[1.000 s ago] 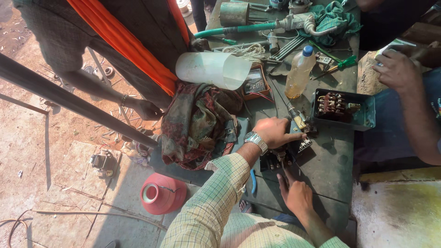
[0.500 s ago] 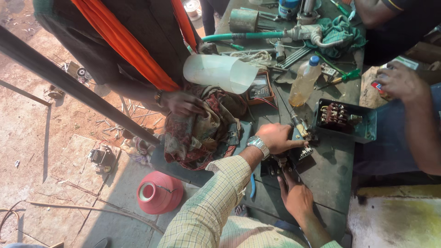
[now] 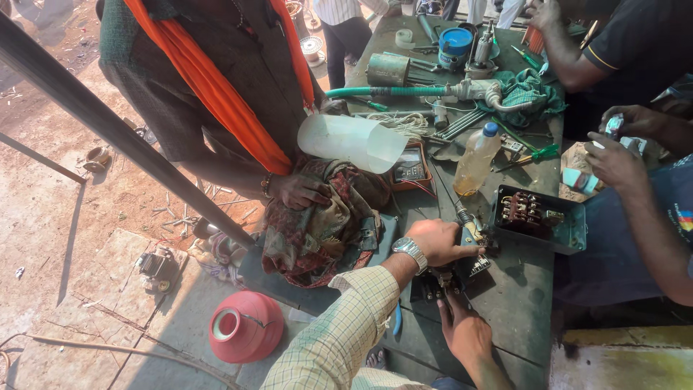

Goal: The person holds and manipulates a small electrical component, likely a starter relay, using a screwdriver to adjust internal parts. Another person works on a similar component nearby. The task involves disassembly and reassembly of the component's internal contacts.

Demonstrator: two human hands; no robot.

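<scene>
Both hands (image 3: 440, 242) (image 3: 465, 334) grip a small black electrical part (image 3: 442, 280) with metal terminals.

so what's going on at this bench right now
The person's left hand grips a screwdriver over a small black electrical part on the green workbench, while the right hand steadies it. Across the bench, another person's hand rests on a patterned cloth bundle.

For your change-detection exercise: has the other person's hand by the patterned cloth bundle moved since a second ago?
Yes. That hand was absent earlier; now it rests on the patterned cloth bundle, below the clear plastic jug.
</scene>
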